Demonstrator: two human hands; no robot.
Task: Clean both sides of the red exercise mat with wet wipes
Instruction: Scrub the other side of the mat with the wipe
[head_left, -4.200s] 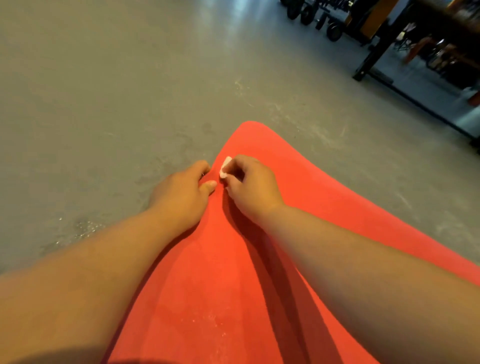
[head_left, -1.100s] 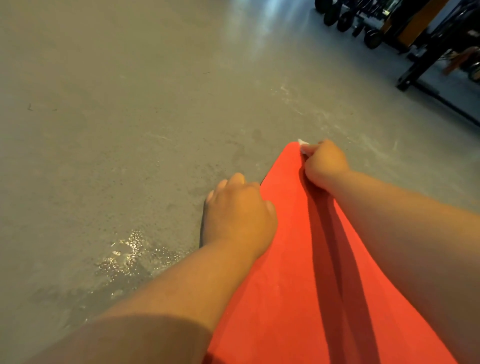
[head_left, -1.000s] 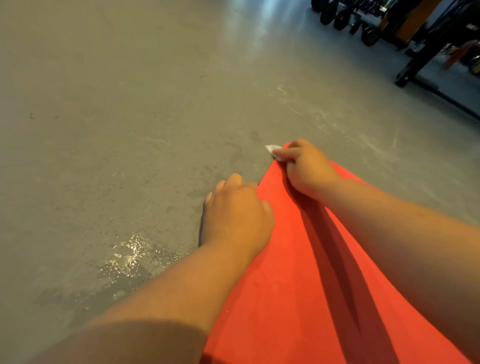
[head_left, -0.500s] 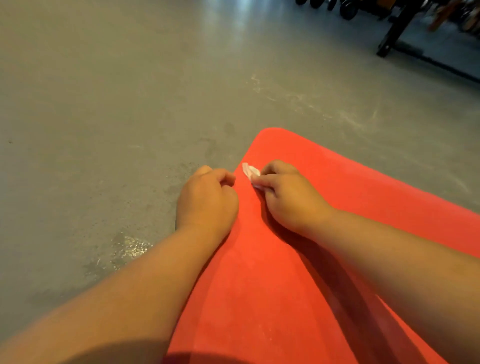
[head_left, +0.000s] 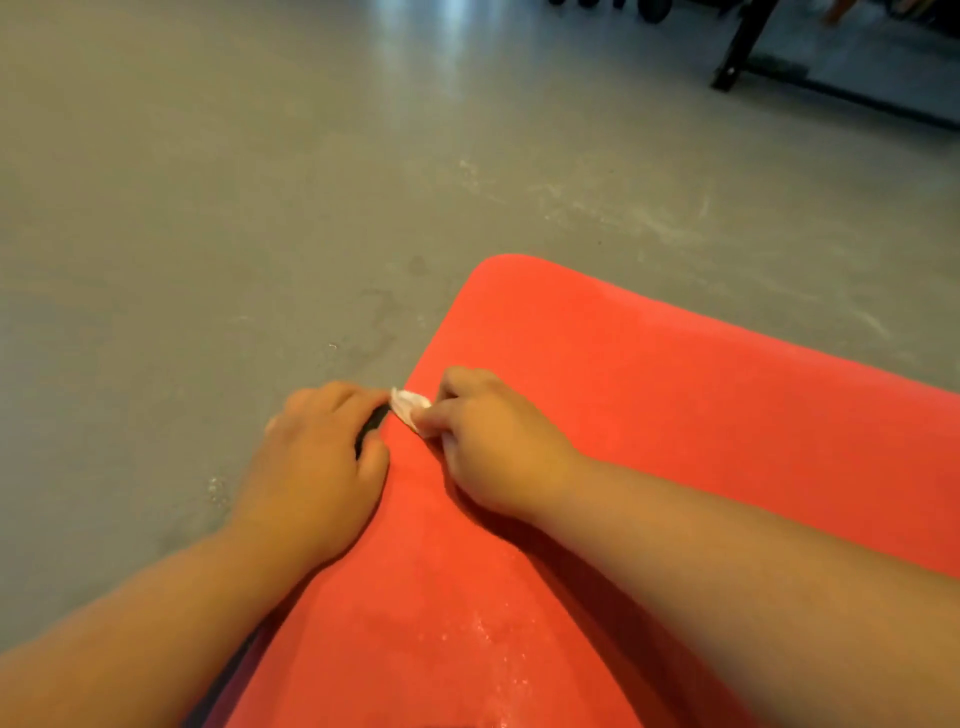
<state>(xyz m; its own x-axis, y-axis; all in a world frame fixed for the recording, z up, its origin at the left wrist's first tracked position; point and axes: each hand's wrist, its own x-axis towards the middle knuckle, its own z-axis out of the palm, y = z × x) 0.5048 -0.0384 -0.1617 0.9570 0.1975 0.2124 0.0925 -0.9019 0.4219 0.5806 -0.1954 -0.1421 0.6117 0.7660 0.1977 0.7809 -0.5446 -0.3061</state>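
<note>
The red exercise mat (head_left: 649, 415) lies flat on the grey floor, its rounded far corner toward the top centre. My right hand (head_left: 493, 447) pinches a small crumpled white wet wipe (head_left: 408, 408) and presses it against the mat's left edge. My left hand (head_left: 317, 462) sits just left of it, fingers curled over that same edge, holding the mat where it meets the floor. Fine wet specks glisten on the mat near the bottom of the view.
Grey concrete floor (head_left: 208, 208) spreads to the left and ahead, with a small wet patch (head_left: 215, 488) beside my left hand. A black metal equipment frame (head_left: 743, 52) stands at the far top right.
My right hand has slid the wipe back along the mat's left edge from the far corner toward me. My left hand stays on the edge, now right beside the wipe.
</note>
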